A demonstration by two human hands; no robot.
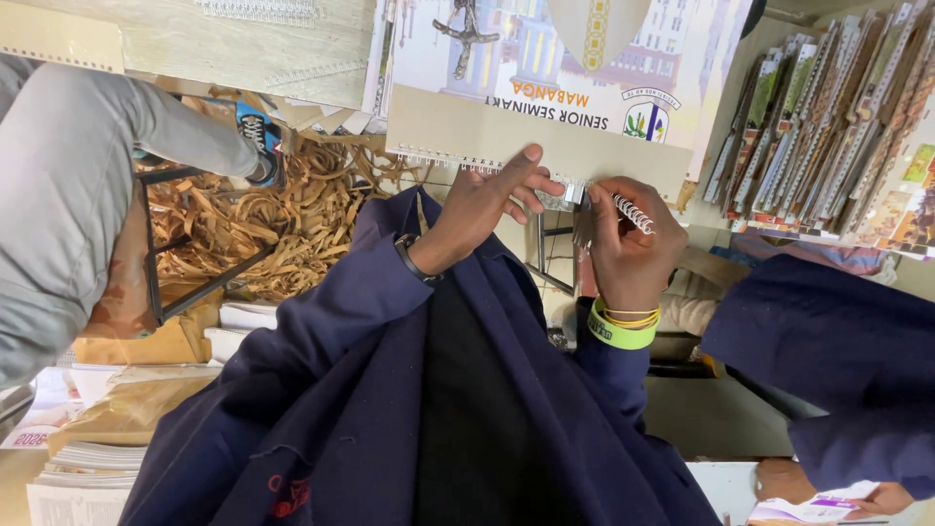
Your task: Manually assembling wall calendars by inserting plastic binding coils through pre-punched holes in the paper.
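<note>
— Head view: what are the two hands doing at that calendar [545,131]?

— Its punched bottom edge hangs over the table edge, toward the person, so the row of holes is free to work on. The left hand [487,200] lies flat on that edge, fingers spread and open, pressing the beige card down, likely to keep it from sliding.

— And the right hand [628,239]?

— Curled shut on a white wire binding coil [633,212], thumb and fingertips pinching it right at the punched edge, beside the left hand's fingertips. More of the binding comb [458,161] already runs along the edge to the left.

— Materials?

— Stiff glossy card for the calendar, with a printed picture above a plain beige strip. The coil is thin, ridged, springy-looking wire. Dark blue sleeves of coarse cloth, a black wristwatch [409,258] on the left wrist, yellow and green rubbery wristbands [623,326] on the right.

— Around them?

— A heap of brown paper strips [282,209], curly trimmings, lies beyond a black metal frame. Stacked finished calendars [828,117] stand on edge at right. Another person's grey sleeve [88,166] reaches in at left
</note>
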